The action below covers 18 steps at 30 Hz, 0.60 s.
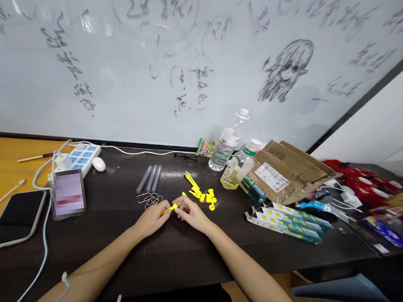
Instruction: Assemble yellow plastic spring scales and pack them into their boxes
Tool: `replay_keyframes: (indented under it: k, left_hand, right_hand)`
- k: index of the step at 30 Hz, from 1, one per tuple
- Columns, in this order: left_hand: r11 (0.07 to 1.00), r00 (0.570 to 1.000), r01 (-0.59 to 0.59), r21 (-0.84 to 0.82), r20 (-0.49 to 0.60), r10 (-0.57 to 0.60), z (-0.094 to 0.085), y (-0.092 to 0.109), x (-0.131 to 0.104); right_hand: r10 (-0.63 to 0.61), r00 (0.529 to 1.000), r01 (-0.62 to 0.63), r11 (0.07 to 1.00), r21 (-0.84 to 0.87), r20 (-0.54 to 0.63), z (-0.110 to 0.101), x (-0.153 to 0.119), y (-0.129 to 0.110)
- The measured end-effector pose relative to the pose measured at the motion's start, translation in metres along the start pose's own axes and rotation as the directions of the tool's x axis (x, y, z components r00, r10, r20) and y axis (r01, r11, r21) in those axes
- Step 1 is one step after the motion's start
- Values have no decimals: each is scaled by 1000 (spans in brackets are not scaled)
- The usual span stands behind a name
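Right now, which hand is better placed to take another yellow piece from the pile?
Right. The right hand lies beside the yellow pile, while the left hand already pinches a yellow piece.

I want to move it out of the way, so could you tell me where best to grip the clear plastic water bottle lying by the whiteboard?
Probably around its mid-body, coming from above: the clear plastic water bottle lies tilted on its side, white cap toward the whiteboard, with another bottle close on its right.

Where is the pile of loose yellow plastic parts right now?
In the head view, the yellow parts lie on the dark table near centre, just beyond the right hand, left of the water bottles.
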<state>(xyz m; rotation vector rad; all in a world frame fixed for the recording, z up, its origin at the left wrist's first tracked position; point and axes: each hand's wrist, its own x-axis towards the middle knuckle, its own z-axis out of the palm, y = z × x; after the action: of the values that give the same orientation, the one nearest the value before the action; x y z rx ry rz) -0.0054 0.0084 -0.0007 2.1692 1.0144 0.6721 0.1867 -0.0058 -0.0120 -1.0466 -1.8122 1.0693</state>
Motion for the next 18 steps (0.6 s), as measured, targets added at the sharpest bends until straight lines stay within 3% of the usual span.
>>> replay_keyframes:
  k: [4, 18]
  left_hand:
    - [999, 1000, -3, -50, 18, 4, -1, 1, 1]
    - [998, 998, -53, -21, 26, 54, 3, -5, 1]
  right_hand:
    - [-12, 998, 13, 1000, -16, 66, -2, -1, -2]
    - [-46, 998, 49, 994, -96, 35, -1, -2, -3]
